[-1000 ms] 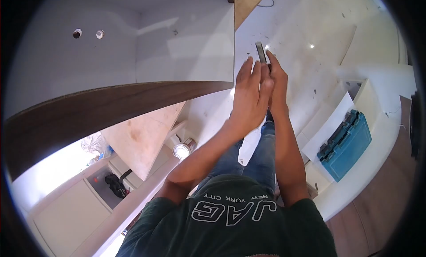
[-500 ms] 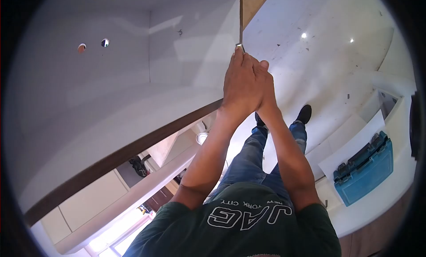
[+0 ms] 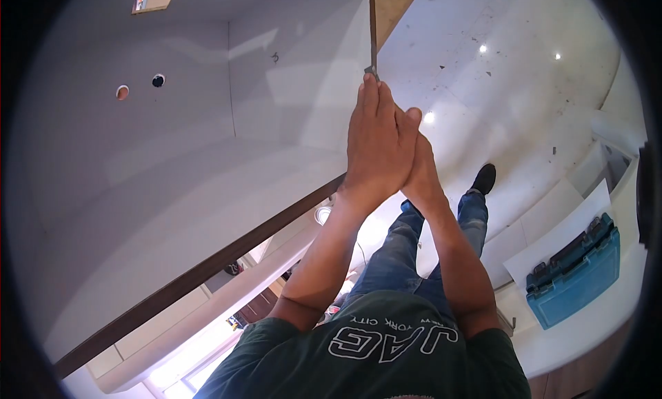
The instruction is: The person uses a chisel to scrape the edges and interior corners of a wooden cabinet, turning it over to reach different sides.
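My left hand [image 3: 379, 140] lies over my right hand [image 3: 424, 171], its back toward me. Its fingers are pressed together over something I cannot make out, and its thumb points up at the right. Most of my right hand, with its fingers, is hidden beneath. Past my left fingertips a small grey metal piece [image 3: 371, 71] shows at the dark front edge of a large white cabinet [image 3: 289, 109]. Both hands are at the corner where this edge meets the long dark lower edge strip [image 3: 207, 264].
Two round holes, one of them dark [image 3: 158, 80], pierce the cabinet panel. At the right a blue toolbox [image 3: 576, 282] lies on a white curved surface [image 3: 552, 344]. A wooden board [image 3: 393, 9] leans beyond the cabinet. Debris dots the pale floor [image 3: 476, 89].
The view has shifted slightly, so the toolbox and feet appear a little further right and the holes lower. My hands keep nearly the same overlapped pose at the cabinet edge.
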Demonstrator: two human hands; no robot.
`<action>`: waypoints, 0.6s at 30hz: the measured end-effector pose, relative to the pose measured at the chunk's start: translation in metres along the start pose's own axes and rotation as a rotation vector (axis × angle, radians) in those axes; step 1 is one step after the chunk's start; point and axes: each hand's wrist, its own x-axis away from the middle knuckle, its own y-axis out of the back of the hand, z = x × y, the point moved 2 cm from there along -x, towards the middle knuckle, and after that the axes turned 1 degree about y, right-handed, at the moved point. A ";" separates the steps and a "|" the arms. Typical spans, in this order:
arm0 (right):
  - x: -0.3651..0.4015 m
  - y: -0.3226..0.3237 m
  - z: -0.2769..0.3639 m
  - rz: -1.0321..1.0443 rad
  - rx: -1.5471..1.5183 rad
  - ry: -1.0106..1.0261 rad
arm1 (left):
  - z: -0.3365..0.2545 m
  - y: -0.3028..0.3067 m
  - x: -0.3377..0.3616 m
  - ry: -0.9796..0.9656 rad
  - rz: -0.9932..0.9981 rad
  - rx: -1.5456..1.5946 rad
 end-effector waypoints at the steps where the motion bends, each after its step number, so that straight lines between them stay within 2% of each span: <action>1: -0.003 0.002 0.001 0.054 0.063 -0.066 | 0.000 0.000 -0.002 -0.007 -0.005 0.042; 3: 0.001 0.000 0.001 0.107 0.124 -0.136 | 0.000 -0.001 0.009 -0.007 -0.014 0.023; 5: 0.012 -0.005 0.004 -0.014 0.029 0.019 | 0.001 -0.003 0.017 -0.014 -0.031 0.006; 8: 0.020 -0.008 0.009 -0.023 -0.005 -0.005 | 0.001 -0.002 0.024 -0.049 -0.026 -0.053; 11: 0.009 -0.005 0.013 0.037 0.004 -0.091 | 0.000 0.003 0.009 0.001 0.000 0.001; 14: 0.009 -0.005 0.013 0.010 -0.002 -0.083 | 0.000 0.004 0.009 0.019 0.013 0.021; 17: 0.016 -0.014 0.008 -0.099 -0.012 0.015 | 0.013 -0.002 0.011 -0.017 0.033 0.027; 18: 0.012 -0.008 0.006 -0.097 -0.011 0.014 | 0.027 -0.009 0.005 -0.132 0.033 -0.129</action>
